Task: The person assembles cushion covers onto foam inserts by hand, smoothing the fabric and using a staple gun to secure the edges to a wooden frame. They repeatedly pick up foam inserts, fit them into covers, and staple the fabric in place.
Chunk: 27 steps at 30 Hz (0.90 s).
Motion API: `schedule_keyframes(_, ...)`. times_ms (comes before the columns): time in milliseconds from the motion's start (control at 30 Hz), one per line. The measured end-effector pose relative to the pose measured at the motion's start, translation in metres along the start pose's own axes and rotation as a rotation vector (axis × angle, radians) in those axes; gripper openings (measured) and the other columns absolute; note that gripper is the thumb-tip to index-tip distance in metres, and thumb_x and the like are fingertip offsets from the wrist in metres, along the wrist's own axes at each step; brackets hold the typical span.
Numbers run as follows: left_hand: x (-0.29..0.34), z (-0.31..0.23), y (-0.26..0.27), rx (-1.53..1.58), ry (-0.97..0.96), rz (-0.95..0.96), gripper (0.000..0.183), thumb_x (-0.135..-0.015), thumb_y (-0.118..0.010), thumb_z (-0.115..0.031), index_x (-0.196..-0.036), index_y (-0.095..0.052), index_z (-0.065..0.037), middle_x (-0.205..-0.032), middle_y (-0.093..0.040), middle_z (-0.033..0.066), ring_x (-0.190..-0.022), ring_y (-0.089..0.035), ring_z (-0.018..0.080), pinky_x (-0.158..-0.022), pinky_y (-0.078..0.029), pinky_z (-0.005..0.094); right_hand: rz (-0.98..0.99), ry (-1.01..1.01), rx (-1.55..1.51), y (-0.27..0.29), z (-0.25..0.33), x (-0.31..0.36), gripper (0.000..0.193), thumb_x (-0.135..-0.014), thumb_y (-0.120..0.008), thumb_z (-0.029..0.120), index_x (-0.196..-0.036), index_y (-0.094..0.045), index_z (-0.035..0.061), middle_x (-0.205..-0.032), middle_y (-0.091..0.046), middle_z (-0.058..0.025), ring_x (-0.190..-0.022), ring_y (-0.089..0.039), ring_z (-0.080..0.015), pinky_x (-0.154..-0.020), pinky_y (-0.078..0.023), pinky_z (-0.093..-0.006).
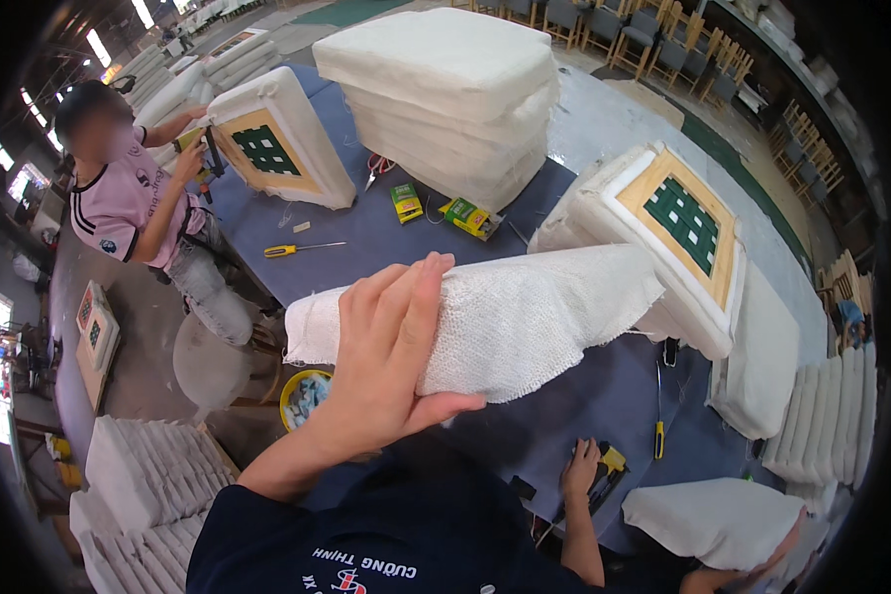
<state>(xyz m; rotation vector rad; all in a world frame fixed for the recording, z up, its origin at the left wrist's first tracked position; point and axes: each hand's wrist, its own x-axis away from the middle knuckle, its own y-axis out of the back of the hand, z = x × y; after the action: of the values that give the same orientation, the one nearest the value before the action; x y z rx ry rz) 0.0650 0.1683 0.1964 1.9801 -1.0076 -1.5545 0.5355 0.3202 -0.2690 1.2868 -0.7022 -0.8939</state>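
A seat cushion covered in white woven cloth (535, 312) is tilted up close in front of me. My left hand (386, 342) grips it from the left, fingers reaching to its upper edge and thumb spread along the lower part. The cushion's far side is hidden. Lower right, my right hand (579, 470) is closed around a yellow-and-black staple gun (612, 473) resting low over the blue-grey tabletop (535, 416). Part of its handle is covered by the fingers.
White cushions are stacked (445, 109) behind; another shows its wooden frame (688, 228) at right. Screwdrivers (282, 250) (659, 436), scissors (376, 166) and small green-yellow boxes (470, 218) lie about. A co-worker (134, 198) handles a cushion at left; another person's arm (752, 574) touches white padding lower right.
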Motion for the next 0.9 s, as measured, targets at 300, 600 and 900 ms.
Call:
schedule_keyframes(300,0.005,0.003,-0.01,-0.014,-0.037,-0.092,0.117,-0.083,-0.078,-0.064,-0.162,-0.036,0.011,-0.153,-0.057,0.0253,-0.127,-0.056,0.0436,-0.109,-0.041,0.0548,0.228,-0.174,-0.75,0.09,0.074,-0.09,0.018,-0.095,-0.077,0.015,-0.094,-0.069,-0.0009,-0.091,-0.071,-0.0143,-0.081,-0.071,-0.0258,-0.073,-0.055,-0.0376)
schedule_keyframes(600,0.013,-0.008,-0.01,-0.031,-0.017,-0.122,0.115,-0.085,-0.08,-0.061,-0.162,-0.037,0.013,-0.153,-0.057,0.0257,-0.125,-0.058,0.0426,-0.105,-0.042,0.0535,-0.49,0.696,-1.227,0.405,0.307,-0.117,0.053,-0.091,-0.081,-0.004,-0.14,-0.061,-0.0028,-0.115,-0.077,-0.0183,-0.077,-0.071,-0.0162,-0.077,-0.058,-0.0282)
schedule_keyframes(900,0.02,-0.005,-0.01,-0.028,-0.017,-0.142,0.11,-0.09,-0.071,-0.067,-0.159,-0.041,0.012,-0.153,-0.056,0.0253,-0.125,-0.058,0.0427,-0.102,-0.042,0.0561,-0.281,0.789,-1.082,0.421,0.34,-0.13,0.055,-0.091,-0.08,-0.005,-0.143,-0.063,-0.0032,-0.1,-0.077,-0.0119,-0.067,-0.068,-0.0128,-0.069,-0.055,-0.0262)
